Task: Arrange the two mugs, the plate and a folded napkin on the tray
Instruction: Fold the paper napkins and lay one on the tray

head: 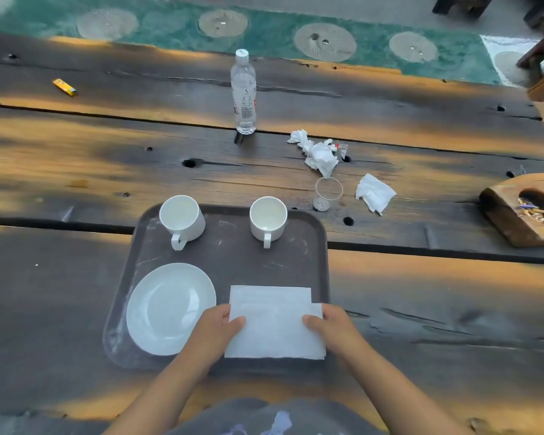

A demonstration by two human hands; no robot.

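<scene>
Tray [322, 246] holds two empty mugs [182, 219] at the far side and a bare plate [170, 309]; left hand [215, 329] and right hand [330, 324] pinch napkin [275, 324] over its near right corner

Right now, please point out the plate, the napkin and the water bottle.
plate [170, 309]: head view, centre of its dish.
napkin [274, 328]: head view, middle of the sheet.
water bottle [244, 98]: head view, its labelled body.

- Water bottle [244, 92], far side of the table [76, 171]: label print red and dark, too small to read.
- No other text is legible.
</scene>
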